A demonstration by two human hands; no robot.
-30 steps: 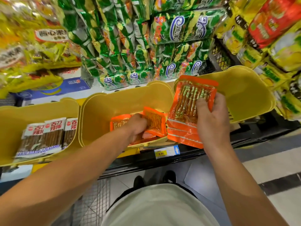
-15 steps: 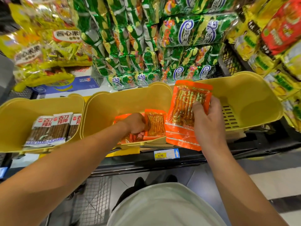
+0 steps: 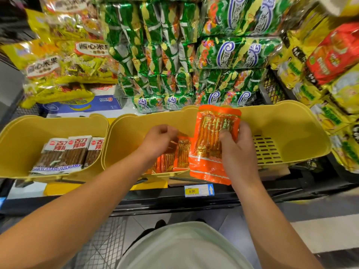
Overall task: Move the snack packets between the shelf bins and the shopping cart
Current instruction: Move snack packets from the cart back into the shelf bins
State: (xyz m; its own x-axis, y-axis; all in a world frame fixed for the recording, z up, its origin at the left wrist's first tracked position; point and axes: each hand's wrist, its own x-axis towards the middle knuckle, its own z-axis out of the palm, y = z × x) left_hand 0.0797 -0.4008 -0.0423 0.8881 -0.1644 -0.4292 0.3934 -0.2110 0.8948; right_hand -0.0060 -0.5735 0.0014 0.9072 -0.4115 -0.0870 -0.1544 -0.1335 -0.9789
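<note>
Gripping an orange snack packet [image 3: 211, 144] between thumb and curled fingers, right hand [image 3: 240, 150] over its lower right part, thumb pressed on the clear window. Held upright, long axis running top to bottom, sealed top edge pointing up and slightly away toward the shelf, printed face turned to the camera, bottom edge hanging past the front lip of the middle yellow bin [image 3: 134, 129]. Positioned over the seam between that bin and the right yellow bin [image 3: 291, 121], whose slotted floor showed bare beside the hand. Reaching into the middle bin, left hand [image 3: 158, 140] with fingers curled downward over the smaller orange packets [image 3: 180, 154] lying there; whether actually pinching one, impossible to tell, fingertips being hidden behind the knuckles. Stood on end in that bin, those packets, long axes upright and leaning back a little, touching one another. Farther left, in the left yellow bin [image 3: 25, 136], lay brown stick packets [image 3: 66, 154] with white tops, side by side, long axes pointing away from the camera. Fixed on the shelf rail just below the held packet, a price tag [image 3: 199, 190] reading 8.90. Stacked behind the bins, green foil bags [image 3: 155, 55]. Visible at lower left by the floor, wire mesh of the shopping cart [image 3: 103, 247].
</note>
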